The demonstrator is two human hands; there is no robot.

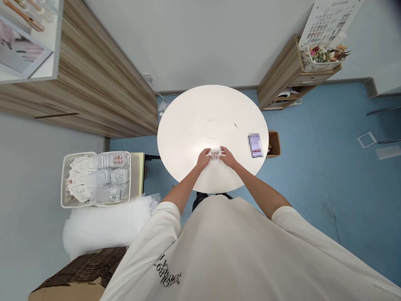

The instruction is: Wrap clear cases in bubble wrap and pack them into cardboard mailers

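Observation:
A small clear plastic box (215,155) with rows of reddish pieces, which look like press-on nails, is at the near part of the round white table (209,108). My left hand (204,158) grips its left end, fingers curled around the edge. At the right end, my right hand (228,158) holds it the same way, thumb and fingers bent against the side. Whether the box rests on the tabletop or is slightly lifted, I cannot tell.
A blurred purple item (256,145) lies on the table's right side. To the left, a white basket (134,175) holds clear boxes and paper cards, beside a white plastic wrap roll (106,223). An open carton (274,144) stands right of the table; wooden cabinets flank the back wall.

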